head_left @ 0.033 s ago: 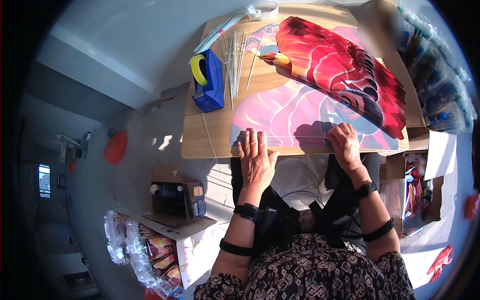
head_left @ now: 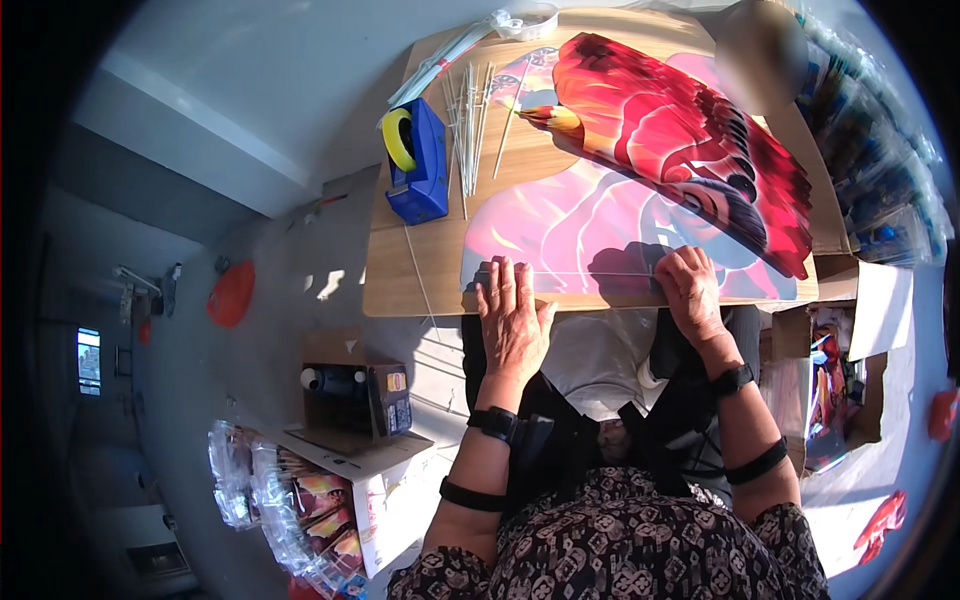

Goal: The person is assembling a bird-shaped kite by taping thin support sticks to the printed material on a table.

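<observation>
A pale pink, kite-like printed sheet (head_left: pixel 560 225) lies at the near edge of the wooden table. Along its near margin runs a thin pale stick (head_left: pixel 590 274), between my two hands. My left hand (head_left: pixel 513 325) rests flat with fingers stretched out over the sheet's near left edge and the stick's left part. At the stick's right part, my right hand (head_left: pixel 690 290) is closed, its fingers bent and pressed together; what the fingertips hold is hidden. A bright red printed sheet with feather shapes (head_left: pixel 650 120) overlaps the pink one farther back.
On the table's left stand a blue tape dispenser (head_left: pixel 425 165) with yellow tape and several loose thin sticks (head_left: pixel 468 125). One stick (head_left: pixel 418 275) pokes past the near edge. Open cardboard boxes (head_left: pixel 400 490) flank me on the floor. Plastic-wrapped packs (head_left: pixel 870 150) are heaped at right.
</observation>
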`<state>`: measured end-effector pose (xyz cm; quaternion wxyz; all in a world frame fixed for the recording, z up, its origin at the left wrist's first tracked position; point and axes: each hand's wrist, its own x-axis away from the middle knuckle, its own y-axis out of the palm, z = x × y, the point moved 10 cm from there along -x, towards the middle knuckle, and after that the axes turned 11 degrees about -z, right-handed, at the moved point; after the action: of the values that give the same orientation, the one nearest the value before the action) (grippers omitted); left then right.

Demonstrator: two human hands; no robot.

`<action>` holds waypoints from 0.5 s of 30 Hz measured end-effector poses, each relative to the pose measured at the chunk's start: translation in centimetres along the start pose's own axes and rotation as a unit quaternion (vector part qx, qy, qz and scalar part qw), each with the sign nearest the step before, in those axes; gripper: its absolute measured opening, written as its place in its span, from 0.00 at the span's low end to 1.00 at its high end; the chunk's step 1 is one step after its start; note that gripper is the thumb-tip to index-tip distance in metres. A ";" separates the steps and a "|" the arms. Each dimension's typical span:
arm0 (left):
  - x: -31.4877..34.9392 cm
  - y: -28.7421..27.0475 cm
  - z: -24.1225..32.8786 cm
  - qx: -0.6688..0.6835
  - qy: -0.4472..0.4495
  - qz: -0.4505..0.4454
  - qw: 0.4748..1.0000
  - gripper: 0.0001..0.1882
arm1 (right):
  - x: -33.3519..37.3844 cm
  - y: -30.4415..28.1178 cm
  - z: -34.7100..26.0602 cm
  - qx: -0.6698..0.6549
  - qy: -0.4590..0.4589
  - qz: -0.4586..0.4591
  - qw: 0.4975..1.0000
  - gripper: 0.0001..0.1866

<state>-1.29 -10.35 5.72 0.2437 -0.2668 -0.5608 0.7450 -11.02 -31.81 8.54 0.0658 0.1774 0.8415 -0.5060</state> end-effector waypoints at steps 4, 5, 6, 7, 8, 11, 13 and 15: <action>-0.1 0.0 0.0 0.002 0.000 -0.004 1.000 0.35 | 0.0 0.0 0.2 0.001 0.005 0.002 1.000 0.05; -0.1 0.0 0.0 -0.010 -0.004 -0.005 1.000 0.36 | 0.0 0.1 0.2 0.001 0.006 0.001 1.000 0.05; -0.1 0.0 -0.1 -0.022 -0.008 -0.006 1.000 0.36 | -0.1 0.2 0.2 0.004 0.001 0.000 1.000 0.05; -0.1 0.1 -0.1 -0.021 -0.008 -0.007 1.000 0.36 | -0.1 0.3 0.1 0.007 -0.003 -0.001 1.000 0.05; -0.1 0.2 -0.1 -0.022 -0.010 -0.008 1.000 0.36 | -0.1 0.4 0.1 0.008 -0.001 -0.001 1.000 0.05; -0.2 0.2 0.1 -0.018 -0.007 -0.008 1.000 0.36 | -0.1 0.2 0.3 0.011 0.001 -0.002 1.000 0.06; -0.2 0.2 0.3 -0.020 -0.007 0.000 1.000 0.36 | -0.1 0.3 0.5 0.020 0.000 -0.001 1.000 0.06; -0.2 0.4 -0.1 -0.028 -0.012 -0.003 1.000 0.36 | -0.4 0.5 0.4 0.022 0.003 -0.007 1.000 0.05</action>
<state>-1.13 -10.50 5.34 0.2314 -0.2631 -0.5853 0.7312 -10.52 -31.97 8.03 0.0555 0.1743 0.8316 -0.5243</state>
